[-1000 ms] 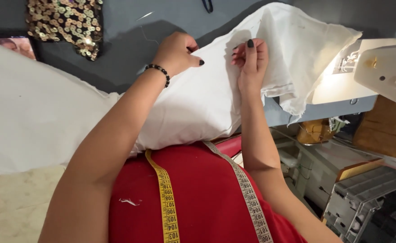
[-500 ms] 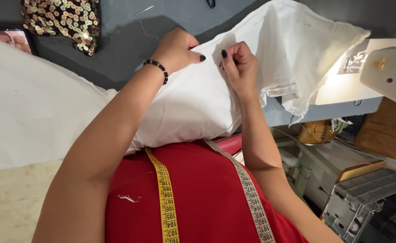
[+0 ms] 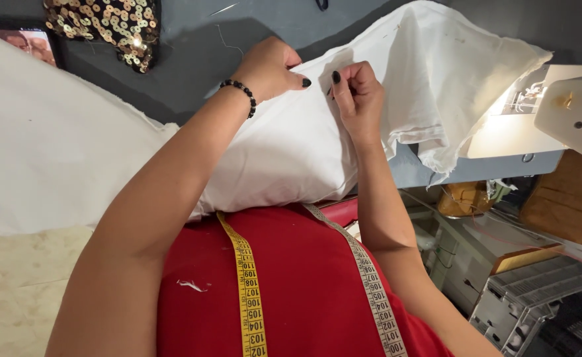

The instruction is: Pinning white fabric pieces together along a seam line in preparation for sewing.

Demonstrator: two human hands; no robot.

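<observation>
left hand (image 3: 270, 66) flat on white fabric (image 3: 291, 145) mid-frame, right hand (image 3: 356, 92) fingers curled tight pinching it, sequin cloth (image 3: 109, 26) upper left, tape measure (image 3: 248, 291) around neck

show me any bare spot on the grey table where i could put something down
Bare grey table shows between the sequin fabric and the left hand. Elsewhere white cloth covers it, crowded around the right hand.

Bare arms, sleeveless. Black bead bracelet (image 3: 240, 92) on left wrist. Black-painted nails on fingers (image 3: 336, 77) of both hands. Red top (image 3: 291, 291), white thread scrap on it. Tape measure (image 3: 248, 291) round neck, one strand yellow, other white.
</observation>
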